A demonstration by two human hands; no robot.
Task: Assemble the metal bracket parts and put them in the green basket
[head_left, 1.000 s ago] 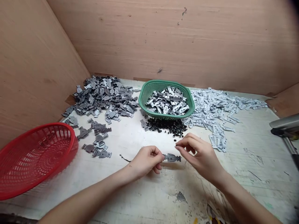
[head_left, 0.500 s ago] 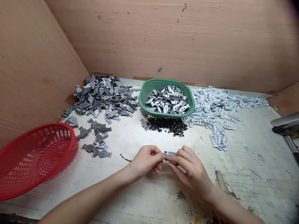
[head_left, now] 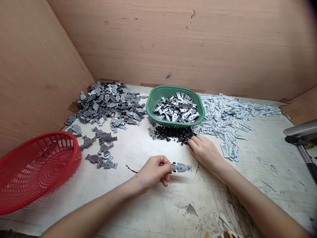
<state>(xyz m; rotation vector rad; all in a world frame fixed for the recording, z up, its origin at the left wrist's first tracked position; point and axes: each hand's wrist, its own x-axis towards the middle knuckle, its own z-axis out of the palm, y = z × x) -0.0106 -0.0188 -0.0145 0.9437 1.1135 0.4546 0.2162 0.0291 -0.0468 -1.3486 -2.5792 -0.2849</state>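
Note:
Between thumb and forefinger, my left hand [head_left: 158,170] pinches one end of a grey metal plate [head_left: 182,167], which points to the right above the table. Small black round pieces sit on the plate close to my fingertips. My right hand [head_left: 201,148] reaches to the right edge of a heap of small black parts [head_left: 168,133]. Its fingertips are bent down into the heap, and whatever they pinch is hidden. Directly behind the heap stands a green basket [head_left: 151,114] holding many metal pieces.
A pile of dark grey plates [head_left: 111,102] lies back left, with several loose plates [head_left: 104,150] in front. Silvery white strips [head_left: 223,115] spread at the right. A red basket [head_left: 71,158] tilts at the left. A metal tube [head_left: 300,130] juts in from the right.
My right hand has let go of the metal plate and moved up and away to the black parts. My left hand keeps the plate in nearly the same place.

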